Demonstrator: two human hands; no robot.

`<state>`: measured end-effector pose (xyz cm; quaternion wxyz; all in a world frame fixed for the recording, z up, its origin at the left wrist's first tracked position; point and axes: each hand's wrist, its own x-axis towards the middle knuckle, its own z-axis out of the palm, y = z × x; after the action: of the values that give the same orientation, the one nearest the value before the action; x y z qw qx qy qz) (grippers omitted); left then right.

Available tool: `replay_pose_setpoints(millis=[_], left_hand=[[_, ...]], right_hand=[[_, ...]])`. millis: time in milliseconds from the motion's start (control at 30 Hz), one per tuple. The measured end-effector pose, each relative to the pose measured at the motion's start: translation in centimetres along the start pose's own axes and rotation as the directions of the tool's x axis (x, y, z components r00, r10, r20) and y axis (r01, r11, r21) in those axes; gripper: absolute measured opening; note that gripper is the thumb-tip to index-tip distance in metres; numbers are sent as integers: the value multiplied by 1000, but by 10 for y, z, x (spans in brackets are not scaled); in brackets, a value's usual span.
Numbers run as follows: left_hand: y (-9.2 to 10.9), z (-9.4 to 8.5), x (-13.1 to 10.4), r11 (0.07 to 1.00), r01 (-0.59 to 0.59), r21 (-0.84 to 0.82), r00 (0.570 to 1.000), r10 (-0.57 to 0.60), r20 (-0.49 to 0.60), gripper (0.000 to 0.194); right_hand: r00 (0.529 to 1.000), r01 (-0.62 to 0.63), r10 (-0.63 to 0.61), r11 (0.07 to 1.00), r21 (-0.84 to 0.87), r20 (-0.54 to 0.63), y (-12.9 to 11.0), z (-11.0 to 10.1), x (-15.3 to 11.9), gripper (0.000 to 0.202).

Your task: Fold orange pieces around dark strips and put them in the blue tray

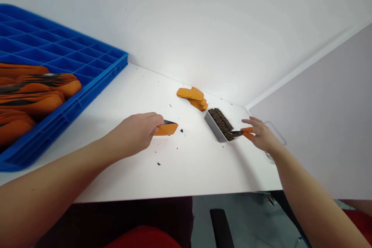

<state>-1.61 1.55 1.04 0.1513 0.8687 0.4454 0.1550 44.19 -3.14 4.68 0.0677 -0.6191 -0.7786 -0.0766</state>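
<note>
My left hand (144, 128) is closed on an orange pouch (166, 128), held just above the white table with its dark opening facing up. In my right hand (260, 135) are orange-handled pliers (247, 132); their dark jaws reach the near right corner of a small grey box (214, 127). Thin dark brown pieces (221, 122) stand packed in rows inside that box. Whether the jaws grip one of them I cannot tell. Behind the box, a fanned stack of flat orange pouches (195, 98) lies against the wall.
A blue divided tray (95, 87) at the left holds several bundles of orange pouches with dark contents (31, 95). Dark crumbs (158, 164) dot the white table (186, 178). White walls rise behind and a partition stands right. Below the front edge is a black armrest (221, 228).
</note>
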Motion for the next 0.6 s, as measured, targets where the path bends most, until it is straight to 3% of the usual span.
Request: replay_pose_setpoints(millis=[167, 500, 600], left_hand=[[-2, 2, 0, 1000, 9, 7, 1000, -9, -5, 27], [-3, 4, 0, 1000, -10, 17, 1000, 11, -28, 28], [-3, 4, 0, 1000, -9, 13, 999, 10, -31, 28]], right_hand=[[993, 16, -17, 1000, -8, -116, 1, 4, -1, 26], [996, -24, 24, 1000, 1, -89, -8, 9, -12, 23], [989, -48, 50, 999, 17, -138, -10, 14, -15, 23]])
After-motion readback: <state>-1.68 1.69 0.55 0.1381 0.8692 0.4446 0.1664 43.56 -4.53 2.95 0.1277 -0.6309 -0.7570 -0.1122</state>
